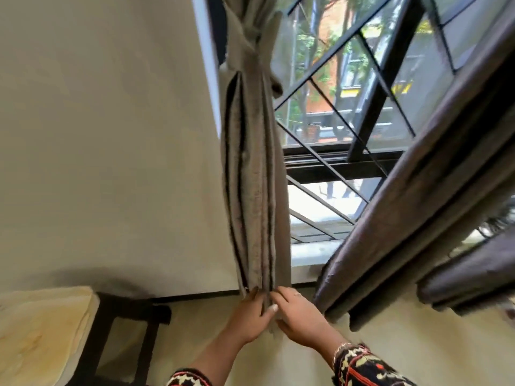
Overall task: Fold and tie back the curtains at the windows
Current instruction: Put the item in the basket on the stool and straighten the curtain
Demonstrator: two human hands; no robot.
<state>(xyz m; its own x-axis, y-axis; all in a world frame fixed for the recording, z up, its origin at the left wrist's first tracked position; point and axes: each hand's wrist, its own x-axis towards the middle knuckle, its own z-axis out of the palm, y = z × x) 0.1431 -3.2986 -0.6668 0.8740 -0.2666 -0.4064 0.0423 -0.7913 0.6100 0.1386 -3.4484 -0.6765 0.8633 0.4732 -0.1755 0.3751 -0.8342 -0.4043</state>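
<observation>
Curtain (255,190) hem at 6 o'clock: left hand (246,316), right hand (299,316) pinch stacked pleats from both sides. Tieback (250,51) on at 12. Keep folds flush, pull straight down. Dark curtain (418,218) at 3 looks untied.

Plain cream wall (97,135), left. Pale cushion (36,330) on a dark wooden frame (111,316), near the wall's base. Trees (306,43) and a brick building (328,29) outside.

Bright daylight through the window (348,87), dimmer wall (97,135), wide-angle bending at edges, slight motion blur.
</observation>
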